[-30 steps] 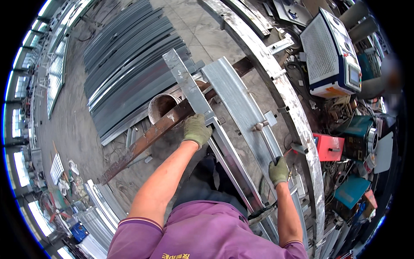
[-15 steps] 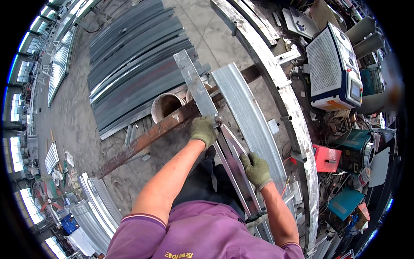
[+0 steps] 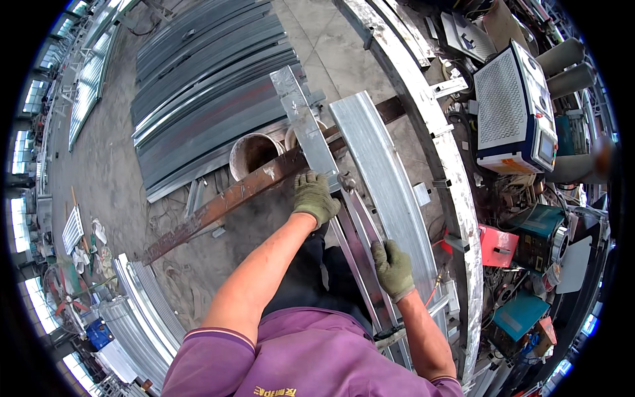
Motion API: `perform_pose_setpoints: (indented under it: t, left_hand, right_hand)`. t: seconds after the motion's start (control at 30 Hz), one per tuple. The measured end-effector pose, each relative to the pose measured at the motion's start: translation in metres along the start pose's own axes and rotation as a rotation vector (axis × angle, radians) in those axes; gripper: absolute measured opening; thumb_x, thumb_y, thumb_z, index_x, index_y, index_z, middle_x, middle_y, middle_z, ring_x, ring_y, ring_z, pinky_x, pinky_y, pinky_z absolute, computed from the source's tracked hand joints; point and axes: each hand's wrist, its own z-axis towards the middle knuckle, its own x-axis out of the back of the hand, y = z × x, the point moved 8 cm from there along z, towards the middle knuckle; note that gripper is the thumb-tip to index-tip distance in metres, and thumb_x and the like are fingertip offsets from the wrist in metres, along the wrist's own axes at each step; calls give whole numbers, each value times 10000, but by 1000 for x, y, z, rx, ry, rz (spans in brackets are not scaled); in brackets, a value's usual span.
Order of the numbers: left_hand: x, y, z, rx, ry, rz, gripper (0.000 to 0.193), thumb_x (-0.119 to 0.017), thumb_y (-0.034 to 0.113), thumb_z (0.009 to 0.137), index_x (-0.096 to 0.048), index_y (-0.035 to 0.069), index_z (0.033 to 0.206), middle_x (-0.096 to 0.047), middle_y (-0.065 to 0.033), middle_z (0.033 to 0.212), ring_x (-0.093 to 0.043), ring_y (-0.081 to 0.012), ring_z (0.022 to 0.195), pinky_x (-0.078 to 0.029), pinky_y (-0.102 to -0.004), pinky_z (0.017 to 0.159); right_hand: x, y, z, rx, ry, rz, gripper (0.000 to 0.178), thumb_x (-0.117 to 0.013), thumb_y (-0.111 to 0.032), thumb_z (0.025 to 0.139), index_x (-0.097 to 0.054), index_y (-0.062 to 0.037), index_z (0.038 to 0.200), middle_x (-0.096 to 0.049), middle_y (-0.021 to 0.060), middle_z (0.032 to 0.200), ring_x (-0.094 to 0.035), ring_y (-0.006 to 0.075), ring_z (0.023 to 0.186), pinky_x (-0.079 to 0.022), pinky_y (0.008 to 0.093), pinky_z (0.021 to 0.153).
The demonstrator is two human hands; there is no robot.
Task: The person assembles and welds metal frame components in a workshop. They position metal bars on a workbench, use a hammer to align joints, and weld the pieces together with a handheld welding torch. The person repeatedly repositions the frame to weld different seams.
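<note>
Grey flat-faced steel bar (image 3: 304,122) reaches toward twelve o'clock from the olive-green-gloved left hand (image 3: 316,198), which rests against it, grip unclear; a dull-metal-headed hammer (image 3: 346,182) points to eleven from the olive-green-gloved right hand (image 3: 394,271), closed around its handle.

We see the left hand (image 3: 315,196) and the right hand (image 3: 393,268) gloved in matt, coarse cloth. The hammer (image 3: 346,180) has a dull, rough-looking metal head. The narrow bar (image 3: 297,109) is scuffed grey metal; the wide bar (image 3: 380,162) is smoother, softly glossy and finely streaked. We find the brown beam (image 3: 225,208) rusty, the floor (image 3: 317,40) matt and stained, the shirt (image 3: 317,351) soft matt cloth.
</note>
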Motion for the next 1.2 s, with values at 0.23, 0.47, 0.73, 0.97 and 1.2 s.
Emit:
perform_pose_setpoints:
  t: [0.23,0.47,0.73,0.97,1.2]
  left_hand:
    - [5,-2,-21,41,72,-142,894,-863,446,761,-508,2,1451,-453,-231,1538,-422,-418,1456,-324,-493,1251]
    - [-3,-7,-73,69,252,-536,1056,-950,386,767,-400,2,1582,-429,-255,1614,-411,-428,1510,-356,-476,1265]
    - [-19,-15,-60,55,273,-586,868,-897,336,824,-492,-3,1513,-540,-272,1511,-485,-442,1438,-373,-487,1235]
    - [0,-9,-56,35,207,-482,860,-892,384,820,-513,-26,1474,-566,-272,1458,-502,-455,1388,-376,-508,1214]
    - [17,-1,-48,-78,277,-467,798,-881,321,824,-535,1,1467,-610,-259,1419,-564,-447,1339,-440,-501,1167]
  right_hand:
    - [-13,22,6,-85,-32,-1,437,-637,-440,1077,-688,-18,973,-684,273,807,-678,508,784,-506,555,695]
    - [-10,58,-39,-198,20,243,442,-634,-392,1103,-692,5,919,-598,91,688,-558,172,606,-452,378,569]
    - [-26,58,-79,-331,-17,412,419,-623,-392,1113,-702,-36,906,-557,-15,626,-537,84,528,-389,289,459]
    - [-44,67,-107,-404,-123,320,427,-654,-397,1096,-743,-5,952,-645,54,694,-611,131,689,-492,346,634]
    - [-57,44,-121,-732,-370,786,429,-614,-438,1107,-665,-48,936,-525,-4,648,-451,96,520,-353,285,473]
